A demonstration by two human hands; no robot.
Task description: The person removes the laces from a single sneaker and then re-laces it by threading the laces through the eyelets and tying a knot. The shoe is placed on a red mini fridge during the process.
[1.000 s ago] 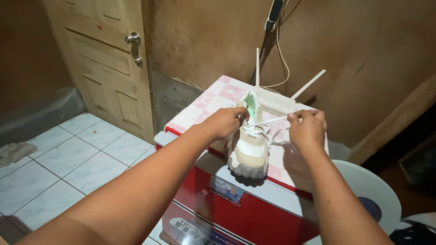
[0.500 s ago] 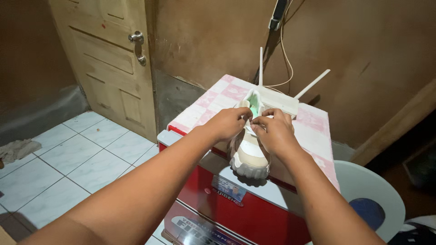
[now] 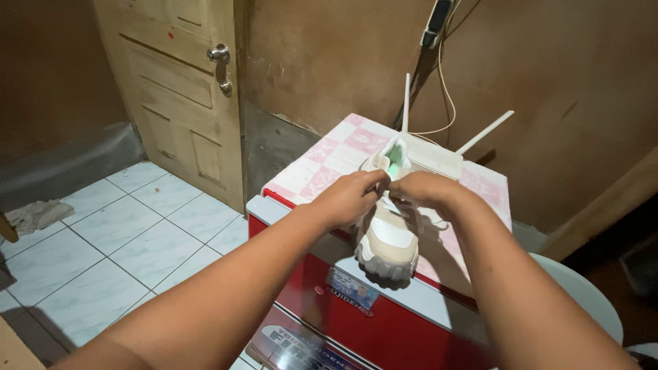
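A cream and white chunky sneaker [image 3: 388, 240] with a green lining stands toe toward me on a red chest [image 3: 384, 322] covered by a pink checked cloth [image 3: 329, 157]. My left hand [image 3: 351, 196] pinches the white lace at the shoe's tongue. My right hand [image 3: 419, 186] meets it from the right, fingers closed on the lace over the tongue. The lace itself is mostly hidden under my fingers.
A white router [image 3: 435, 154] with two antennas sits behind the shoe, its cable running up the brown wall. A wooden door [image 3: 185, 89] stands at the left over white floor tiles [image 3: 103, 240]. A white round object [image 3: 589, 294] lies at the lower right.
My right hand, which held the lace stretched out to the right, has come in to the tongue beside my left hand. The view has shifted slightly.
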